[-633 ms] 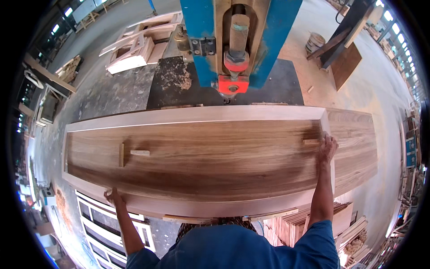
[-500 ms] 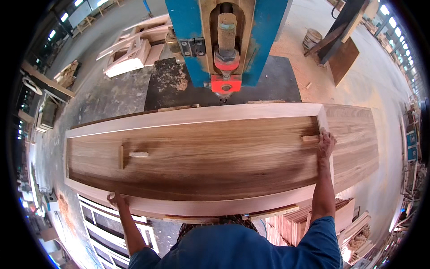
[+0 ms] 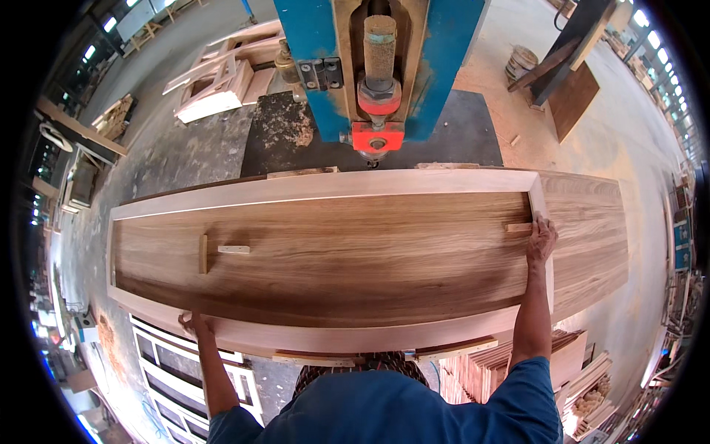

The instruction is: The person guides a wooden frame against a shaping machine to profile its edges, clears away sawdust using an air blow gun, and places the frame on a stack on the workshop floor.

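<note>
On the far left, on the grey floor, stands a stack of white frames [image 3: 181,377], partly under the near edge of the work. Just above them the person's left hand [image 3: 194,323] grips the near rail of the pale wooden frame [image 3: 325,185]; the fingers curl over the edge of the rail, so the hand is closed on it.

This frame is long and lies flat on a wide brown panel [image 3: 355,259], which rests on the bench under the machine. Inside the frame, toward its left end, two small wooden blocks lie on the panel: a narrow upright strip [image 3: 203,254] and just beside it a short light block [image 3: 234,249], not touching each other.

In the middle, behind the far rail, rises the blue machine [image 3: 444,59]. Its red head [image 3: 377,137] hangs just above the far rail of the frame. Sawdust [image 3: 285,129] lies on the dark surface to the left of the machine.

More to the right, the right hand [image 3: 541,240] rests on the right end rail of the frame, fingers spread and pressing flat, not closed around anything. A small wooden wedge [image 3: 518,227] lies just beside its fingertips. The panel continues past the frame to the right. At the lower right stand stacks of cut wood pieces [image 3: 481,370].
</note>
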Action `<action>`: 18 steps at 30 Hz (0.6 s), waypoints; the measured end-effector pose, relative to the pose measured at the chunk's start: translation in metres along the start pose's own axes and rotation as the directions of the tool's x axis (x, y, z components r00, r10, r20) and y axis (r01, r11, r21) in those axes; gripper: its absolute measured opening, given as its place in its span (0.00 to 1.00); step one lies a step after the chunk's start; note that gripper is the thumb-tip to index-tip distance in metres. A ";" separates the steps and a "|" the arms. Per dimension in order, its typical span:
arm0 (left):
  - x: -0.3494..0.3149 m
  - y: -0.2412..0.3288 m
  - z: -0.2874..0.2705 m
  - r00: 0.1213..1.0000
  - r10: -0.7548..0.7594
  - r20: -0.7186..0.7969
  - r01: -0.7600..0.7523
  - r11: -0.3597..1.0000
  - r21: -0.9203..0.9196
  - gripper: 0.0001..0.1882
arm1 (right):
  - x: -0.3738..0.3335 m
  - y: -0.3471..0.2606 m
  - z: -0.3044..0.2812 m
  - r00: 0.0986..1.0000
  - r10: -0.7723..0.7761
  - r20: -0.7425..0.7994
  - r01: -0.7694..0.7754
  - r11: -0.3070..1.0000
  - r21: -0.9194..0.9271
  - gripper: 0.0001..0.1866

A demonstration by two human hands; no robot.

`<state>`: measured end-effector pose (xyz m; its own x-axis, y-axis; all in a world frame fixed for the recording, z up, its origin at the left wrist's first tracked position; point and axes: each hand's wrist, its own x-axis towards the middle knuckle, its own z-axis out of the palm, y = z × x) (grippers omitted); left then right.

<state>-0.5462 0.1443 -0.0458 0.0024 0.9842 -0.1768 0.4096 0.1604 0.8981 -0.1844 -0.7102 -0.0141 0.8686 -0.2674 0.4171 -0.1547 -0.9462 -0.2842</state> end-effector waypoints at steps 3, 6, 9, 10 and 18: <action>0.004 -0.009 0.005 0.999 0.000 -0.052 0.005 0.996 0.093 0.38 | 0.003 0.007 0.003 0.998 0.029 0.049 -0.028 1.000 -0.005 0.16; 0.007 -0.014 0.003 0.999 -0.045 -0.012 0.047 0.981 0.188 0.33 | 0.003 0.017 0.008 0.997 0.038 0.068 -0.033 0.997 -0.073 0.17; 0.011 -0.003 0.009 0.999 -0.050 -0.010 0.051 0.985 0.163 0.36 | 0.005 0.027 0.013 0.996 0.026 0.081 -0.020 0.998 -0.063 0.18; 0.012 0.008 0.015 0.983 0.174 -0.059 -0.101 0.779 0.618 0.37 | 0.006 0.030 0.014 0.997 0.025 0.078 -0.021 0.999 -0.043 0.18; -0.078 0.132 0.204 0.360 0.680 0.639 -0.933 0.271 0.238 0.31 | 0.006 0.035 0.002 0.991 0.062 0.120 -0.046 0.990 -0.132 0.26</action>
<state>-0.3063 0.0730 0.0043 0.8619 0.4161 0.2899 0.3258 -0.8924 0.3123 -0.1839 -0.7445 -0.0227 0.9076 -0.3019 0.2916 -0.2556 -0.9486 -0.1866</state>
